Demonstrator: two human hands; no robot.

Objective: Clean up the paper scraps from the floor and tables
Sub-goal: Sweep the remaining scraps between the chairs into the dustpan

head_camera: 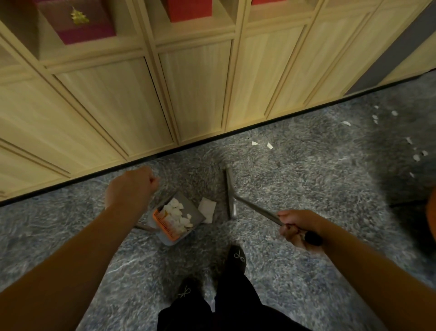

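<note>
Head view: paper scraps (177,216) fill the dustpan (188,208) between both hands.

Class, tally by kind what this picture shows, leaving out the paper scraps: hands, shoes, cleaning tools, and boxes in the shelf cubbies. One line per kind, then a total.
Hands: 2 (left hand, right hand)
Shoes: 2 (left shoe, right shoe)
Cleaning tools: 2 (dustpan, broom)
Boxes: 3 (maroon box, red box, second red box)
Total: 9
</note>
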